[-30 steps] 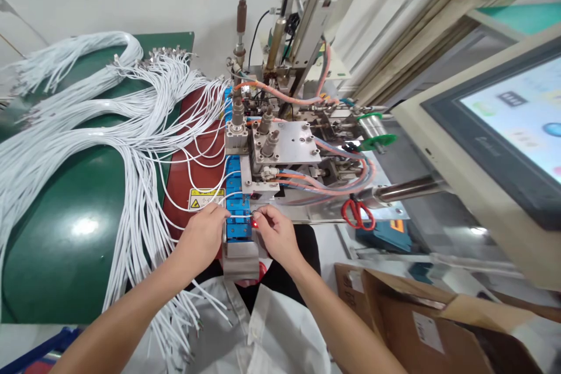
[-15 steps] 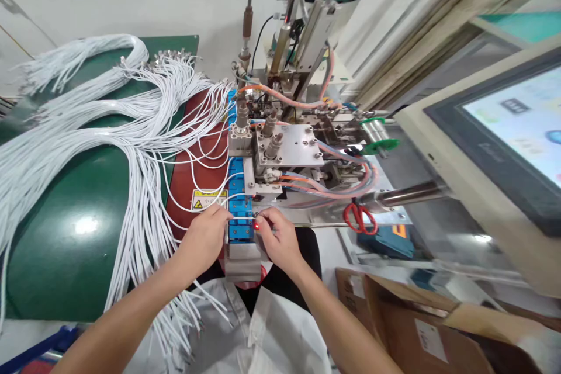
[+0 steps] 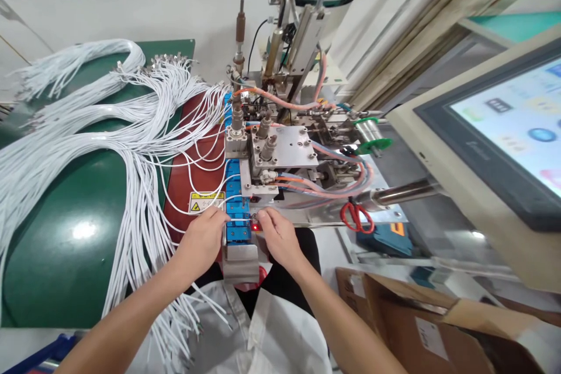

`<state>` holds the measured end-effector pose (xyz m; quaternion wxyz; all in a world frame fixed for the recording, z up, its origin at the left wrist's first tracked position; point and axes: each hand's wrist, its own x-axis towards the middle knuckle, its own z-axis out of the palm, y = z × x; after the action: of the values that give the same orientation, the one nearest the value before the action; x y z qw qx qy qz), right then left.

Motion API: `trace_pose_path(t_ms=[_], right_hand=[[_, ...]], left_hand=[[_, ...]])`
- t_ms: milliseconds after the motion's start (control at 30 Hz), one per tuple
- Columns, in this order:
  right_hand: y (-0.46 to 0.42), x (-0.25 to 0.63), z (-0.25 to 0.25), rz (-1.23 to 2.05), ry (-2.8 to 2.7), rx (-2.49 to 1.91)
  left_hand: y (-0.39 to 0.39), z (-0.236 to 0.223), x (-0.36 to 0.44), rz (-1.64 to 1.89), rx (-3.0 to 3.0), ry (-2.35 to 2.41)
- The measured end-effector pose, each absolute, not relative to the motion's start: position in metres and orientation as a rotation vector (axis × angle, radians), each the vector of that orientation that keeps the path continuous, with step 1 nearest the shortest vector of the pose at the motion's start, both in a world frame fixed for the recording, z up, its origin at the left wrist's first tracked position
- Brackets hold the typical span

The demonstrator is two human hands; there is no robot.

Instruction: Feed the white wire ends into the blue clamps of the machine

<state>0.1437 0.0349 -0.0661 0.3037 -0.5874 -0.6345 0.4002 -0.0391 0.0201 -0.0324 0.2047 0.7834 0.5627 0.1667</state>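
A white cable (image 3: pixel 239 220) lies straight across the blue clamp blocks (image 3: pixel 238 232) at the machine's near end. My left hand (image 3: pixel 204 239) pinches it between thumb and forefinger, left of the blocks. On the right side, my right hand (image 3: pixel 277 234) is closed with thumb and forefinger at the cable's tip; the tip itself is partly hidden by the fingers. A small red light (image 3: pixel 255 227) glows just below those fingertips. Farther along the row, other white cables run into the blue blocks from the left.
Bundles of white cables (image 3: pixel 105 143) cover much of the green table (image 3: pixel 56 234) and hang over its front. Ahead stands the machine with its metal plate (image 3: pixel 289 146) and hoses. Red-handled scissors (image 3: pixel 357 217), a screen (image 3: pixel 517 128) and a cardboard box (image 3: pixel 407 327) are to the right.
The whole view has shifted slightly. My right fingertips have moved off the red light, which now shows more fully. Both hands stay at the same cable on the blue blocks.
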Motion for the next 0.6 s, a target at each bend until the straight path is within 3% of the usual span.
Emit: trace_pose_path(t_ms=[267, 600], right_hand=[[0.043, 0.139, -0.072, 0.684, -1.99, -1.429], [0.032, 0.129, -0.087, 0.948, -1.542, -1.529]], left_hand=[[0.02, -0.032, -0.038, 0.482, 2.211, 1.563], [0.017, -0.033, -0.038, 0.462, 2.223, 1.587]])
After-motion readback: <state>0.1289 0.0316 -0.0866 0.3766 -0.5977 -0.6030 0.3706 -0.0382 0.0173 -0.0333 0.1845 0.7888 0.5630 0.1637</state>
